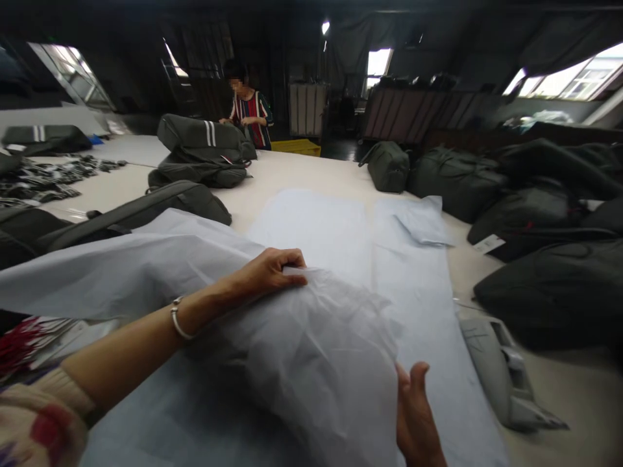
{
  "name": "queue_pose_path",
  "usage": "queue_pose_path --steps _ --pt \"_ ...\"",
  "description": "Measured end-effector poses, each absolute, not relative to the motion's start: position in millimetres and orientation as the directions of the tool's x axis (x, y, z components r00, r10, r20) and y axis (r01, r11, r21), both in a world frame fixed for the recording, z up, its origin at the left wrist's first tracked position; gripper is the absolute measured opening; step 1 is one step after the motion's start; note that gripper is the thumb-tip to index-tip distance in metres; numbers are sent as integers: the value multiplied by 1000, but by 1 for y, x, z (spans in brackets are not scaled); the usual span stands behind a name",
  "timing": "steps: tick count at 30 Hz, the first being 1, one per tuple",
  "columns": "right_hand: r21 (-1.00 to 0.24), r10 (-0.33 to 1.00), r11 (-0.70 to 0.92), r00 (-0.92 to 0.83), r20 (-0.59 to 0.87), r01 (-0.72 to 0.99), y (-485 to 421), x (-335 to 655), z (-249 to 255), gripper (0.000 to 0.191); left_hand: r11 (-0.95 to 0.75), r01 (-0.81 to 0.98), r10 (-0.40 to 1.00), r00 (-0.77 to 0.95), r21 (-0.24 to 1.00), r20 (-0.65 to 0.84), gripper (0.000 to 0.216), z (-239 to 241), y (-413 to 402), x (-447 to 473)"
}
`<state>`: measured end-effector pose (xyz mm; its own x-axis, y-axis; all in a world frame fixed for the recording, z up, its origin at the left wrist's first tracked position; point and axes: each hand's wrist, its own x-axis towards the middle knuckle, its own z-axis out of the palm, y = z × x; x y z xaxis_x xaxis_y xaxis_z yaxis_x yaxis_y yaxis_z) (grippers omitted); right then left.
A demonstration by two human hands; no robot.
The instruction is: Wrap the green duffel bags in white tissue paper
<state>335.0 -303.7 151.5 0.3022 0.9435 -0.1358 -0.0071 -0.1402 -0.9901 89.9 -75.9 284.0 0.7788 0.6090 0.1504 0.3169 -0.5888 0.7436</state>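
Observation:
My left hand is closed, with thumb and fingers pinching the upper edge of a thin, crumpled white paper sheet. The sheet is lifted off the table and trails off to the left. At its right edge is my right hand, thumb raised apart, the other fingers partly hidden behind the paper. More flat white sheets lie on the table underneath. A folded piece of the same paper rests on them farther back on the right.
Dark green bags line the table's right side, and others stand at the left. A grey tape dispenser-like tool lies at right. Striped straps are heaped far left. Across the table stands a person near a yellow crate.

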Motion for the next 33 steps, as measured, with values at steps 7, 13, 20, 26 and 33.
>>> queue_pose_path --steps 7,13,20,26,33 --pt "-916 740 -360 652 -164 178 -306 364 226 104 -883 236 399 835 406 380 15 278 -71 93" --pt "-498 902 96 136 410 862 -234 292 304 92 -965 18 141 877 263 458 26 284 -88 75" --pt "-344 950 202 -99 295 917 -211 237 302 7 -740 136 384 890 659 247 40 315 -79 38" --pt "-309 835 497 -349 426 811 -263 215 322 23 -746 157 168 985 648 -45 32 335 -66 28" --pt "-488 875 481 -362 321 728 -255 206 351 22 -951 -128 -124 992 281 33 31 325 -77 28"
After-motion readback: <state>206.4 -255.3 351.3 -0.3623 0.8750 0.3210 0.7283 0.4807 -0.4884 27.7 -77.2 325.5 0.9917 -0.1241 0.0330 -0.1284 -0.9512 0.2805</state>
